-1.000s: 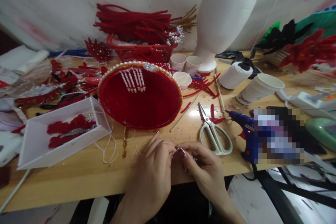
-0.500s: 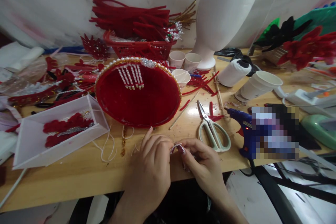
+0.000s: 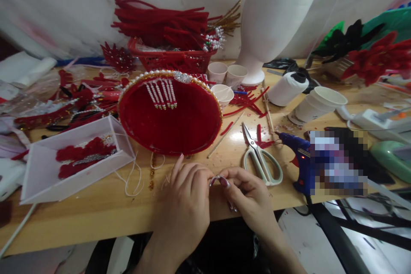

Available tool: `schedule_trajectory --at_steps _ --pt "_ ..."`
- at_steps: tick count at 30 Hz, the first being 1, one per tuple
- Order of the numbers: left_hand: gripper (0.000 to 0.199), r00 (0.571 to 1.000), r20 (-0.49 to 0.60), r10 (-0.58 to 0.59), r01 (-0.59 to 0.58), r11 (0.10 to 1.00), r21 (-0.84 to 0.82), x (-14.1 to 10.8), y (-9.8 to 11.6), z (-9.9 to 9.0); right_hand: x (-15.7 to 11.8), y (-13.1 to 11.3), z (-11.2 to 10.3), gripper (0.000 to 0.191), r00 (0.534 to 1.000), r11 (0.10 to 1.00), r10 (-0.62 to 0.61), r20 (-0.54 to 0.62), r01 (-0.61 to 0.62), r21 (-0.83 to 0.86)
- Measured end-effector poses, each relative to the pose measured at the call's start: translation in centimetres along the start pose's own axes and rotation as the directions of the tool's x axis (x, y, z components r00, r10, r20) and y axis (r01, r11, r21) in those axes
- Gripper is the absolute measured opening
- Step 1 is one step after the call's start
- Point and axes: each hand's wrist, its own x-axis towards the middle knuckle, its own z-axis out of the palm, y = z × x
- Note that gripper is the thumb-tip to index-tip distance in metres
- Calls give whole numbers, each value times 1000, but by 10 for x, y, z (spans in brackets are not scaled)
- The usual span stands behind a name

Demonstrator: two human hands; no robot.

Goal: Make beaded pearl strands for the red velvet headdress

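Observation:
My left hand [image 3: 189, 197] and my right hand [image 3: 248, 197] meet at the table's front edge, fingers closed. Between their fingertips is a small whitish piece [image 3: 218, 177], too small to make out; both hands pinch at it. Just beyond my left hand, a red round piece [image 3: 170, 124] edged with pearls and gold beads leans tilted, with short strings of white beads [image 3: 162, 94] hanging at its top. White-handled scissors [image 3: 261, 158] lie to the right of my right hand, blades pointing away.
A white tray [image 3: 38, 171] with red pieces stands at left. Behind are a red basket [image 3: 176, 60], paper cups [image 3: 217, 72] and a white foam head [image 3: 276, 17]. Right are a thread spool [image 3: 285, 89], a stack of cups [image 3: 316, 105] and a blue glue gun [image 3: 300, 154].
The hands keep their pinch, with the fingertips shifted slightly. The whole view has moved a little; nothing on the table has changed place.

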Motion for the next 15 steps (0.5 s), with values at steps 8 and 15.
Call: schedule_trajectory --at_steps 8,15 --pt "20 995 87 -41 54 987 -153 4 -4 -2 5 5 -6 33 994 979 37 103 -56 194" --pt "23 985 -172 -3 -8 998 -67 4 -3 2 9 10 -8 32 996 958 26 90 -50 282"
